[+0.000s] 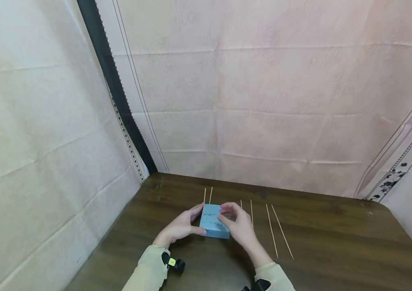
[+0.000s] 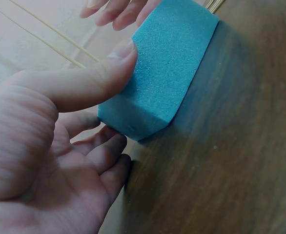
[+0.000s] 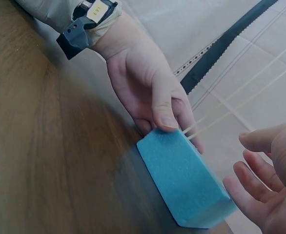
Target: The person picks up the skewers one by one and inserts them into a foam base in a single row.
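A light blue foam block sits on the brown table, with small dark marks in rows on its top. My left hand grips its left end, the thumb pressed on the near side and the fingers round the far side. Two thin wooden sticks stand up from the block close to that hand. Over the block's right part hovers my right hand, fingers loosely bent and thumb apart from them. In the right wrist view nothing shows between the right hand's fingers.
Several more thin wooden sticks lie on the table to the right of the block, some partly behind the right hand. Pale cloth hangs behind the table, and another cloth hangs along the left side.
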`<state>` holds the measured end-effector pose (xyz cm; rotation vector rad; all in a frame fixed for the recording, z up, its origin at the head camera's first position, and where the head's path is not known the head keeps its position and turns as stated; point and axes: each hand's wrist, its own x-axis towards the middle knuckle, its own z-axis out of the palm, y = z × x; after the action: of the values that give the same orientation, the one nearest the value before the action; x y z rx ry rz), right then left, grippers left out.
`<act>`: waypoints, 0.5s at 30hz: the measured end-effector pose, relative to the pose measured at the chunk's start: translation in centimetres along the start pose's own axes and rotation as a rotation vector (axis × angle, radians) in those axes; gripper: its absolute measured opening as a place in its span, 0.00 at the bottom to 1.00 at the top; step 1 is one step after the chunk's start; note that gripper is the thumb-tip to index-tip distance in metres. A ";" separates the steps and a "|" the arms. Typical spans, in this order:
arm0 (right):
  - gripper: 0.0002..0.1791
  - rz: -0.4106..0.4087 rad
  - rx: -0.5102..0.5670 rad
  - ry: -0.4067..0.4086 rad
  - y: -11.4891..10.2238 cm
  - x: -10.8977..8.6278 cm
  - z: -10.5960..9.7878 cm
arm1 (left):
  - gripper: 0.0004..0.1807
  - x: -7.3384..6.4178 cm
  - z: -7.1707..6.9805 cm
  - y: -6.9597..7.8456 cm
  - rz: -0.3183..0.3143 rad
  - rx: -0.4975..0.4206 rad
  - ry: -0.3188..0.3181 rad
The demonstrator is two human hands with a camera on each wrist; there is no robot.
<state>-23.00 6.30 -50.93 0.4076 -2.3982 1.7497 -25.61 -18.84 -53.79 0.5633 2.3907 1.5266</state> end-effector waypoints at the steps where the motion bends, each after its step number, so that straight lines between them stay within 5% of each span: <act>1: 0.16 0.000 0.003 0.002 0.1 -0.1 -0.2 | 0.57 0.0 0.0 -0.1 -0.001 0.002 0.001; 15: 0.17 0.039 -0.055 0.056 0.8 -0.5 -4.0 | 0.57 0.2 0.2 -0.4 0.010 -0.004 0.011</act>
<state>-22.90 10.40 -50.51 0.3026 -2.4249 1.6838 -25.80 -18.75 -54.19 0.5686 2.3966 1.5421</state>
